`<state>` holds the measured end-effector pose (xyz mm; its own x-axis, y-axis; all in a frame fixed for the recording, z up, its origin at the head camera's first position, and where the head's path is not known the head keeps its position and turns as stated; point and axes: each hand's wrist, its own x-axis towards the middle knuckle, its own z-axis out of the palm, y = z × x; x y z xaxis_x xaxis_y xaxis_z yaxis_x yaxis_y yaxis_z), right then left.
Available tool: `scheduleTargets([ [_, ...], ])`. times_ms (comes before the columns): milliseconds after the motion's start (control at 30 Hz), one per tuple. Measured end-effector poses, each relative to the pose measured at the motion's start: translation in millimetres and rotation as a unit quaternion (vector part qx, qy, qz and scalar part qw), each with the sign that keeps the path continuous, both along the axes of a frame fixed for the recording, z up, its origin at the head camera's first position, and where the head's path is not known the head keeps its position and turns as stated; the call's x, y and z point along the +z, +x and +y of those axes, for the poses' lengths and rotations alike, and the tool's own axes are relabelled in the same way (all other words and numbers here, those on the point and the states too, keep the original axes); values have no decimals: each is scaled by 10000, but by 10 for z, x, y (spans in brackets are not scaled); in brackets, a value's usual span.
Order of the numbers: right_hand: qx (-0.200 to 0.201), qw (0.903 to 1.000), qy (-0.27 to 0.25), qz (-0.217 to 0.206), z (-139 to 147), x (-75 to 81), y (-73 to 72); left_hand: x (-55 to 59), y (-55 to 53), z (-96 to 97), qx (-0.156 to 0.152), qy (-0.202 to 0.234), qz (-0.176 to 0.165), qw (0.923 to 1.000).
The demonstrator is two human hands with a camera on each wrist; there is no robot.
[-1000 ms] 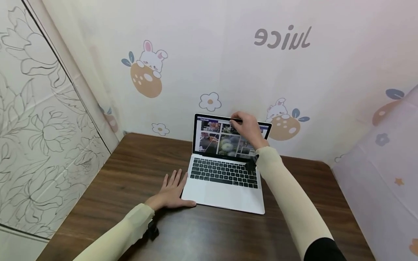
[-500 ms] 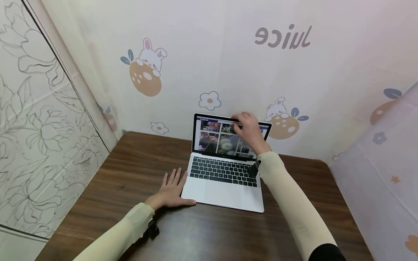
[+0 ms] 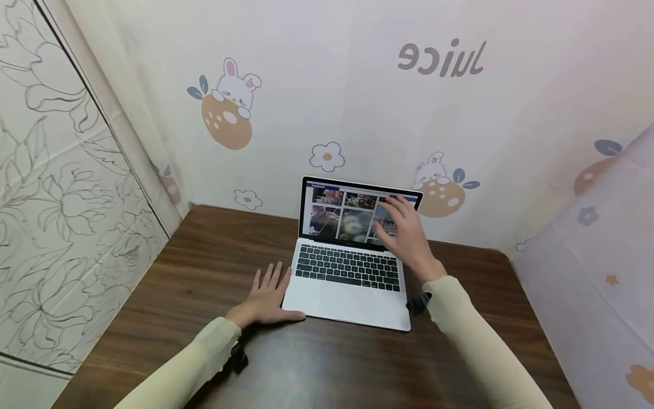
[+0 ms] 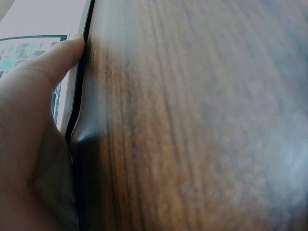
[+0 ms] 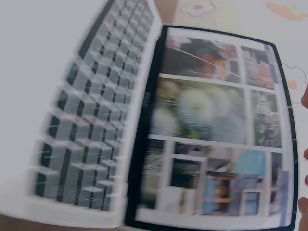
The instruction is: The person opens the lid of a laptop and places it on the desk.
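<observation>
An open silver laptop (image 3: 344,302) sits on the dark wooden table, its screen (image 3: 324,218) lit with a grid of pictures. My left hand (image 3: 264,304) lies with spread fingers at the laptop's front left corner. In the left wrist view, the left thumb (image 4: 67,53) rests on the laptop's edge. In front of the right part of the screen is my right hand (image 3: 409,236), its fingers loosely bent and holding nothing. Only the right fingertips (image 5: 304,211) show at the edge of the right wrist view, beyond the screen's top edge.
The wooden table (image 3: 204,244) has rounded back corners. Right behind the laptop hangs a pale curtain (image 3: 306,68) printed with rabbits and flowers. A panel with flower line drawings (image 3: 66,210) stands at the left, and more pale cloth (image 3: 598,272) hangs at the right.
My right hand has let go of the screen's top edge and moved back, down and to the right. The left hand stays at the laptop's corner. The screen's tilt looks about the same.
</observation>
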<state>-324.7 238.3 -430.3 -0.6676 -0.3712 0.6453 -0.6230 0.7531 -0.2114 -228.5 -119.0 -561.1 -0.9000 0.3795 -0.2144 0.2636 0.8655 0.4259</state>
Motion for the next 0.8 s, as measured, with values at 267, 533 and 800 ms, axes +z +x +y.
scheduleTargets([
  [267, -485, 9949, 33, -886, 361, -417, 492, -107, -55, 31, -82, 25, 88, 9999],
  [533, -1115, 9816, 230, -1534, 659, -760, 775, -100, -20, -14, -13, -14, -39, 10000],
  [800, -1494, 9631, 695, -2128, 896, -946, 909, -21, 30, -49, 29, 252, 339, 9991],
])
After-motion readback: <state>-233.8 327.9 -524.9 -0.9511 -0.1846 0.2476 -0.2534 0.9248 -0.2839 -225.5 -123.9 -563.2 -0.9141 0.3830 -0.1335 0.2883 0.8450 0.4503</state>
